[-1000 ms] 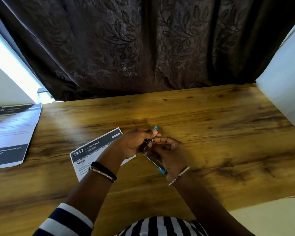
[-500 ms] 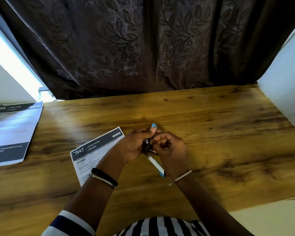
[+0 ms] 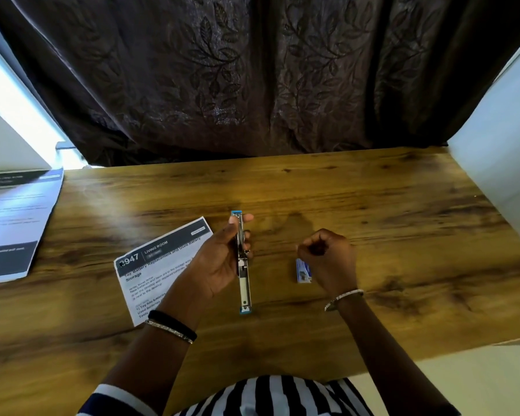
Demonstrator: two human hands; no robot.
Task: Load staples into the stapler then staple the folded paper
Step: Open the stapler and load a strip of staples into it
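My left hand (image 3: pixel 219 259) grips a small blue and metal stapler (image 3: pixel 243 271), swung fully open in a straight line over the wooden table, its metal channel facing up. My right hand (image 3: pixel 327 259) is off to the right with fingers curled in; whether it pinches staples I cannot tell. A small blue staple box (image 3: pixel 303 271) lies on the table just left of that hand. The folded printed paper (image 3: pixel 159 265) lies flat on the table, partly under my left wrist.
A second printed sheet (image 3: pixel 15 223) lies at the table's left edge. A dark patterned curtain (image 3: pixel 252 79) hangs behind the wooden table (image 3: pixel 403 235). A white wall (image 3: pixel 499 151) closes the right side.
My hands have parted: the right one left the stapler and moved right, uncovering the staple box. The stapler now lies straight and fully open in my left hand.
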